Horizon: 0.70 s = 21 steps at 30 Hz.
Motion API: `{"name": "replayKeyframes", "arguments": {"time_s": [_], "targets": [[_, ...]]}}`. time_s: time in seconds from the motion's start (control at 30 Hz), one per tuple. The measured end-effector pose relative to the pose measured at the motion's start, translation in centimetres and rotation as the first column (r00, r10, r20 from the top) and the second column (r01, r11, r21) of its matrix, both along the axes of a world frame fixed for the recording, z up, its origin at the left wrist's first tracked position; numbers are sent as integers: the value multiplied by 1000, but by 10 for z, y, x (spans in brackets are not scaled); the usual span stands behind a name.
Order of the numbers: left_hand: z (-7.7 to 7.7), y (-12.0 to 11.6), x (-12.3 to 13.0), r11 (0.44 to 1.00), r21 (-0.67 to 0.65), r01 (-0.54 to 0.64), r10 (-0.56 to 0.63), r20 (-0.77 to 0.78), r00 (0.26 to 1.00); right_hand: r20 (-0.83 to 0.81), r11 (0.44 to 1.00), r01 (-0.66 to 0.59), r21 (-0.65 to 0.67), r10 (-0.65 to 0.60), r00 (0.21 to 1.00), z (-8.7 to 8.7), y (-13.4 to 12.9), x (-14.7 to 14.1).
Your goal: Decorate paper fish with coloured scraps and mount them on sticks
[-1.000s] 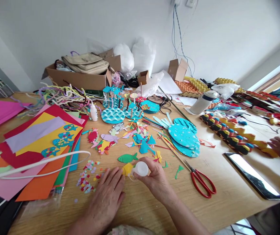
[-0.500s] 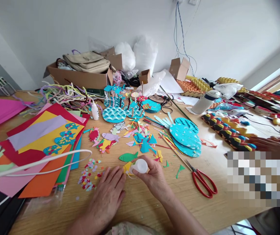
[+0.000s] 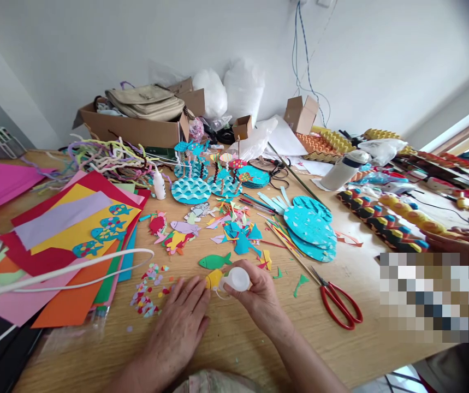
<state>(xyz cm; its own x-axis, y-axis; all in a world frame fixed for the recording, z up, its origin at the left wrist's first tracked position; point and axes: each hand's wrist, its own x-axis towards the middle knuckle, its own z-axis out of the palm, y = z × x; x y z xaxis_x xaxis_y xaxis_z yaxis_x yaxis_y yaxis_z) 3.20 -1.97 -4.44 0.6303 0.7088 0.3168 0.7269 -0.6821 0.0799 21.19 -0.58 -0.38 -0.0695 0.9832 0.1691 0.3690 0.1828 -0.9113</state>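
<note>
My left hand (image 3: 183, 319) lies flat on the wooden table, fingers stretched out, their tips by the head of a yellow paper fish (image 3: 213, 279). In my right hand (image 3: 261, 297) is a small white glue bottle (image 3: 236, 279), tipped over so that its round base faces me. Its nozzle is hidden, pointing down over the yellow fish's tail end. A green paper fish (image 3: 215, 261) lies just beyond. Left of my left hand are scattered small paper dots (image 3: 150, 289) in several colours.
Red-handled scissors (image 3: 340, 303) lie to the right, near blue paper discs (image 3: 312, 229). Coloured paper sheets (image 3: 70, 289) are stacked left, with a white cable (image 3: 95, 259) across them. Another glue bottle (image 3: 159, 184) stands behind paper scraps (image 3: 240, 234). Another person's hand (image 3: 455, 243) is at far right.
My right hand has shifted slightly right with the glue bottle, showing more of the yellow fish. My left hand stays in place. At far right, a yellow folded piece has moved near the other person's hand.
</note>
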Motion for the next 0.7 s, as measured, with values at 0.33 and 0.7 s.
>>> {"name": "replayKeyframes", "arguments": {"time_s": [0.33, 0.7], "targets": [[0, 0, -2, 1000, -8, 10, -10, -20, 1000, 44, 1000, 21, 13, -22, 999, 4, -1, 5], [-1, 0, -1, 1000, 11, 7, -7, 15, 1000, 29, 999, 33, 31, -34, 999, -1, 12, -2]]}}
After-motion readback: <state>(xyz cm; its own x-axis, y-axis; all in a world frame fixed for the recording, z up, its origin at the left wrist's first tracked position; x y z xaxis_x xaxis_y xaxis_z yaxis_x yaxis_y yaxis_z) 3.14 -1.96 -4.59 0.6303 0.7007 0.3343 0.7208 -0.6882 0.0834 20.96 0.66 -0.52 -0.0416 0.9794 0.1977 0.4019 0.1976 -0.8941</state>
